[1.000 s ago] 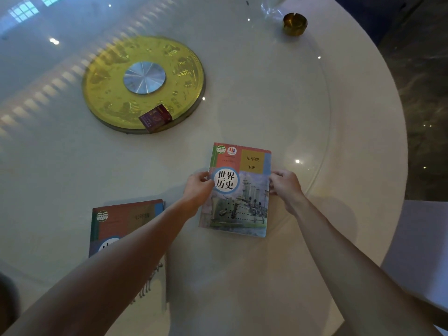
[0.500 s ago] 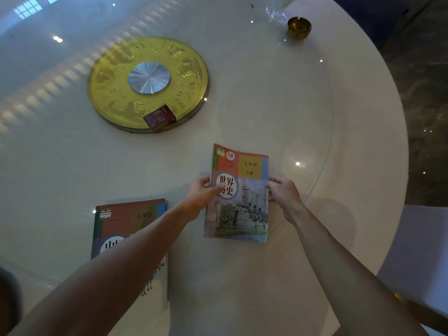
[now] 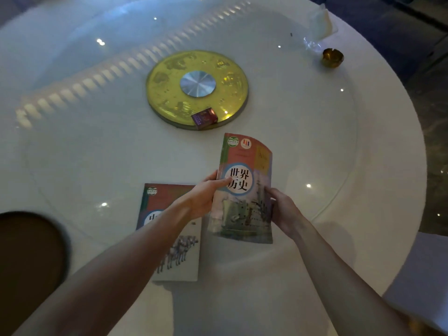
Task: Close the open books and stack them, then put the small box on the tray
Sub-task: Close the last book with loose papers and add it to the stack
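Note:
A closed history book with a ship on its cover (image 3: 244,190) is lifted off the white round table (image 3: 363,166), its cover bowed. My left hand (image 3: 206,197) grips its left edge, thumb on the cover. My right hand (image 3: 283,209) grips its right edge. A second closed book with horses on its cover (image 3: 174,243) lies flat just to the left, partly under my left forearm. A small dark red box (image 3: 204,118) rests on the near rim of the round golden tray (image 3: 164,93) in the table's middle.
A brown round object (image 3: 26,258) sits at the left edge. A small brass ashtray (image 3: 332,57) and a clear plastic wrapper (image 3: 315,25) are at the far right. The table's curved edge runs down the right side, with dark floor beyond.
Both hands have lifted the ship-cover book off the table and carried it left, so it now hangs next to the horse-cover book. The camera view has shifted left.

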